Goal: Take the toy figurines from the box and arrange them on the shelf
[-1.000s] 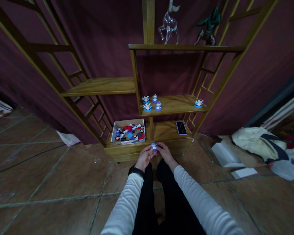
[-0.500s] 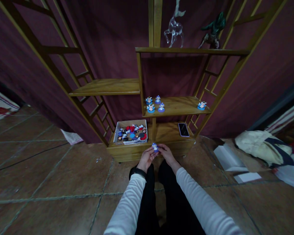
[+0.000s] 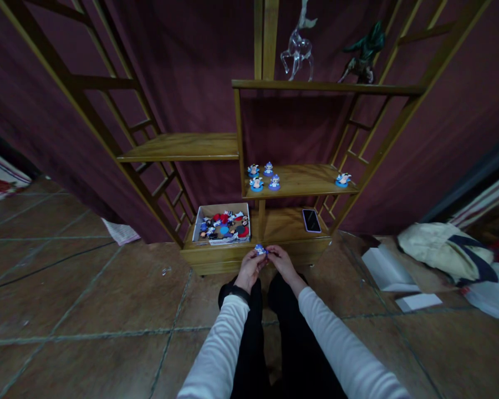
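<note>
Both hands meet in front of the lowest shelf (image 3: 283, 224), just off its front edge: the left hand (image 3: 249, 268) and right hand (image 3: 281, 262) pinch one small blue figurine (image 3: 260, 250) between their fingertips. The grip looks light. Judgement: hold it by the base, keep it upright, and keep it clear of the box of figurines (image 3: 223, 224) at the left end and the phone (image 3: 311, 220) at the right end.
</note>
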Demonstrator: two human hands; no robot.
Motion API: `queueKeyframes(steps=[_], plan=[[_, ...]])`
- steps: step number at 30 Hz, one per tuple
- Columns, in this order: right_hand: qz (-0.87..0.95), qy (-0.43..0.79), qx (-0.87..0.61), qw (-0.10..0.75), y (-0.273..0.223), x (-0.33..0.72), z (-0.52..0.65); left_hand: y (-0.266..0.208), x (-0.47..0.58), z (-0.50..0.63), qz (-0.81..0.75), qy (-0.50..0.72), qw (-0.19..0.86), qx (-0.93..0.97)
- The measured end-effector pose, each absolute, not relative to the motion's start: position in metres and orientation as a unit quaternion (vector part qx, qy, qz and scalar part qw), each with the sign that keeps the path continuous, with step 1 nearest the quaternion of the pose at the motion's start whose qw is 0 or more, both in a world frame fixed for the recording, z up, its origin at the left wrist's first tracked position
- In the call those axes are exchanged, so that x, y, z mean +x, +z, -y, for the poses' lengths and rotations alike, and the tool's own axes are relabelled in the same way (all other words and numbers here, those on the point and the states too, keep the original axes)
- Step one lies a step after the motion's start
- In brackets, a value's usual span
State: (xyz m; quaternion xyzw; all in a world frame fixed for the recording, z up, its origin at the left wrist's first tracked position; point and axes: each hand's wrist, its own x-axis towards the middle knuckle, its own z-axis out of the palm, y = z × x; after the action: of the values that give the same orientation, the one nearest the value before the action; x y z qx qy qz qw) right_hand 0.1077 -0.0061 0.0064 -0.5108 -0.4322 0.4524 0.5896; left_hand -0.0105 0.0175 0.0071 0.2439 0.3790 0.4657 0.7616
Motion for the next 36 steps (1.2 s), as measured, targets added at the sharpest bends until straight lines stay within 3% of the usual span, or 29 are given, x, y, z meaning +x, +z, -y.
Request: queueKeyframes(steps=[13,27,36], plan=[[0.458,0.425,-0.542,0.562,-0.004,0.104,0.003,0.009,-0.004,-0.015,-0.417,0.505,0.697,0.291],[0.566,0.231,-0.595,0.521,0.013,0.110,0.010,0.009,-0.003,-0.008,-0.387,0.512,0.711,0.287],[0.537,0.304,-0.602,0.507,0.008,0.116,0.006,0.014,-0.005,-0.005,-0.359,0.492,0.729,0.311]])
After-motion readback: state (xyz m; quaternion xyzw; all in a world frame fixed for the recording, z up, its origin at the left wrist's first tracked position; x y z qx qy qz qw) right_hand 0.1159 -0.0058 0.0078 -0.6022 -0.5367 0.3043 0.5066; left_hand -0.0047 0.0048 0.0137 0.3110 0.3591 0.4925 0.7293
